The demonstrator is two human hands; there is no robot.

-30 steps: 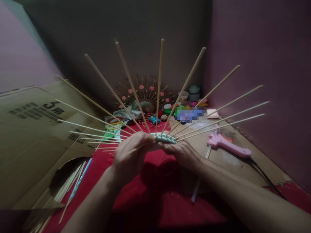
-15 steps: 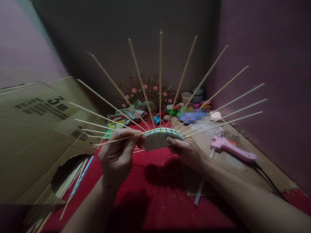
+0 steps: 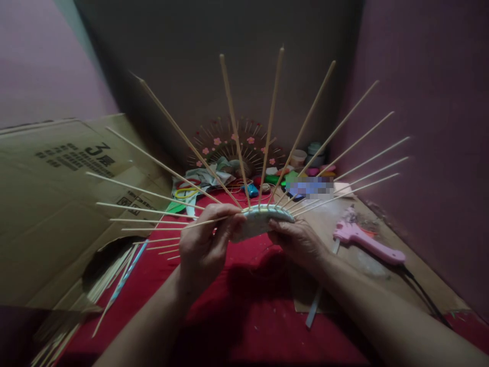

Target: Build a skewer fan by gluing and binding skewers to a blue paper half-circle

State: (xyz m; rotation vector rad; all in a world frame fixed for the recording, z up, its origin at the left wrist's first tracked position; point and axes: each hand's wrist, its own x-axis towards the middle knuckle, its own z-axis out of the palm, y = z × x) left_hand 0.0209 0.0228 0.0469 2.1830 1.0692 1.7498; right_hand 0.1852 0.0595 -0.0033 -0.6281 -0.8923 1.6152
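The left hand (image 3: pixel 204 244) and the right hand (image 3: pixel 296 239) are both gripping a pale round disc (image 3: pixel 262 220), holding it in the air above the red cloth (image 3: pixel 244 306), the left fingers also pinching one thin wooden stick (image 3: pixel 202 222). The sticks (image 3: pixel 270 122) fanning from its rim are looking light, springy and easily snapped, so the stiff disc edge is probably serving as the safest hold.

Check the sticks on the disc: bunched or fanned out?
Fanned out. The sticks radiate from the disc in a wide arc, tips well apart, with left hand and right hand holding it.
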